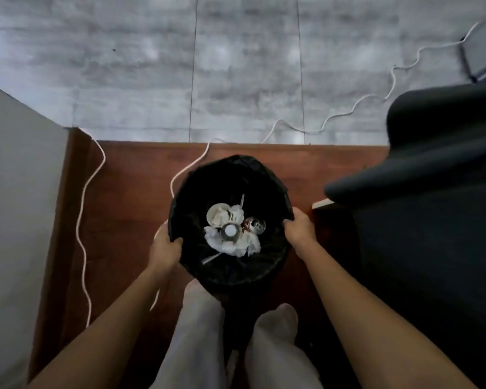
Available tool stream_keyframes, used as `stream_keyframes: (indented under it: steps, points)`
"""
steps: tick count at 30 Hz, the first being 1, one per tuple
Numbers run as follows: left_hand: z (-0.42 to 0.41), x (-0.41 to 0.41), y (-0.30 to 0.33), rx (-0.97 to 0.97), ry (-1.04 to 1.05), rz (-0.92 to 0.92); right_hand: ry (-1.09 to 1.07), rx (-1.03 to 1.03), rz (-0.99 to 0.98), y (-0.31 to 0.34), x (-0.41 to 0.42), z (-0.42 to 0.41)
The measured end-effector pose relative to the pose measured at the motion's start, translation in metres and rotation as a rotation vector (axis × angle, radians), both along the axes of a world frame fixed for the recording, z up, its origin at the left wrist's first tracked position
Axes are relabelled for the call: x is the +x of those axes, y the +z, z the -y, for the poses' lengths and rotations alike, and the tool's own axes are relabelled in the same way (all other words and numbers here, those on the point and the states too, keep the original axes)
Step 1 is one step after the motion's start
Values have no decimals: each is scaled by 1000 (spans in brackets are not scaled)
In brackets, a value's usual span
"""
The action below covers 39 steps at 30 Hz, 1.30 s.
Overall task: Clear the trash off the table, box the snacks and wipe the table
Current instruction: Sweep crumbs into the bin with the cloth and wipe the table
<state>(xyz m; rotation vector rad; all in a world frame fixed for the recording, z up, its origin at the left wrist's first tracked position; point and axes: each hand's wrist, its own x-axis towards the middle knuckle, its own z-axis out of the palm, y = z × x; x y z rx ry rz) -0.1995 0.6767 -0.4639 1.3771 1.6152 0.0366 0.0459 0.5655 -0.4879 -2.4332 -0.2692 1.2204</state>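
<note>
No readable text showing anywhere; print on the crushed can (254, 225) in the bin is blurring out.

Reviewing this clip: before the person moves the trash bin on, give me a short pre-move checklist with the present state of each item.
1. Left hand grip on the bin liner rim: ok, fingers closed on the near-left edge.
2. Right hand grip on the rim: ok, closed on the right edge.
3. Trash sits inside the bin: ok; crumpled tissues, a drink can and a paper cup lie at the bottom.
4. White cable clear of the bin: cannot tell; one loop runs right up to the far-left rim.
5. Dark chair clear of the right hand: ok, a gap shows.
6. Table cleared: cannot tell, the table is out of view.
</note>
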Motion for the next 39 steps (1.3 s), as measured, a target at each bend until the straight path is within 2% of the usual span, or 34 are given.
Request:
stream_keyframes:
  steps: [4, 6, 9, 13, 15, 17, 21, 25, 28, 32, 39]
  points:
    - [-14, -3, -84, -34, -9, -48, 7, -28, -3, -75, 0, -15]
    - [-17, -5, -103, -51, 9, -65, -5, -25, 1, -92, -1, -20]
    - [-20, -5, -110, -102, 5, -33, -48, -8, -48, -94, -5, -21]
    - [-20, -4, -88, -190, 17, -10, -125, 7, -238, -80, -8, -11]
    - [-15, 6, -52, -183, -68, -75, -21, -2, -209, -45, -9, -7]
    - [-9, 21, -10, -120, -240, -146, 135, -37, -105, 7, -10, -4]
    - [11, 63, 92, 144, -671, -278, 434, -94, 142, 112, -5, 10]
    - [39, 103, 195, 436, -979, -344, 566, -22, 419, 225, 8, 29]
    - [58, 131, 258, 617, -1093, -327, 527, 61, 544, 301, 23, 56]
    - [97, 179, 319, 802, -1145, -202, 391, 123, 769, 380, 60, 113]
    - [198, 258, 350, 903, -1459, -60, 130, -27, 823, 410, 128, 226]
